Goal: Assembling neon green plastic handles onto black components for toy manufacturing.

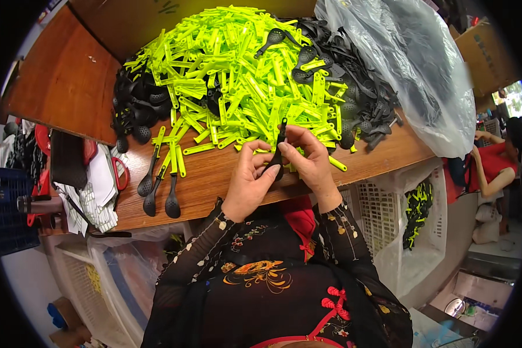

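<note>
My left hand and my right hand meet over the near edge of the wooden table. Between them is a small black spoon, its slim handle end pointing up and away from me. The left thumb and fingers close on its lower part, which is partly hidden. Higher up, the right thumb and fingers pinch the handle. Just beyond my hands rises a big heap of bright yellow-green plastic handles. Left of my hands lie several black spoons with yellow-green handles fitted on them.
Black spoon parts are piled right of the heap, beside a clear plastic bag. Red-handled scissors and papers lie at the left. A white crate stands below the right table edge. Another person sits far right.
</note>
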The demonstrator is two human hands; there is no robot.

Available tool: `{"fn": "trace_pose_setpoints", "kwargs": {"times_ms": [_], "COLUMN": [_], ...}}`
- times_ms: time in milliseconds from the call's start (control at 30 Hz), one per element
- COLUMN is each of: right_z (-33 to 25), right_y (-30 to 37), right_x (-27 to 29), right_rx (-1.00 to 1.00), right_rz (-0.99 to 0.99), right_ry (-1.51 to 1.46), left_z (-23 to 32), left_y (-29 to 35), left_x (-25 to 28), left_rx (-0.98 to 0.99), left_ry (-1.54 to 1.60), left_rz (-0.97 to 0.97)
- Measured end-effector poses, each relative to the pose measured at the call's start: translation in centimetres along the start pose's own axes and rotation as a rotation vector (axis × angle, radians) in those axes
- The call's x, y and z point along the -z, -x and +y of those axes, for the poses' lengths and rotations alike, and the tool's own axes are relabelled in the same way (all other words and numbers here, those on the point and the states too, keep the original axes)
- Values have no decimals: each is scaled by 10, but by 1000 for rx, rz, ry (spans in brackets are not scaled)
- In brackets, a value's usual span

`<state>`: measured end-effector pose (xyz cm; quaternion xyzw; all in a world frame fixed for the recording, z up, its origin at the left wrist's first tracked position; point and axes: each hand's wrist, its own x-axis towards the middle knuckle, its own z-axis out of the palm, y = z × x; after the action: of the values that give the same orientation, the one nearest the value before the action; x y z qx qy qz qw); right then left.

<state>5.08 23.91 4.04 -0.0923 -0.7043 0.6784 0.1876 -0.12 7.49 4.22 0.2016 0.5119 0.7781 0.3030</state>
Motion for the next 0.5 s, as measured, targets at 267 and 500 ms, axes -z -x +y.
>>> {"fn": "trace_pose_setpoints", "kwargs": {"times_ms": [267, 500], "right_z": [-17, -9], "right_y": [-13, -38], "right_x": [52, 70], "right_rx": [479, 502], "right_rz": [129, 152], "right_ry": [1034, 1174], "left_z": [-17, -16], "left_y": [-18, -24], "left_x": [13, 7], "left_rx": [241, 230], "left_ry": [150, 169], "left_rz": [-11, -22]}}
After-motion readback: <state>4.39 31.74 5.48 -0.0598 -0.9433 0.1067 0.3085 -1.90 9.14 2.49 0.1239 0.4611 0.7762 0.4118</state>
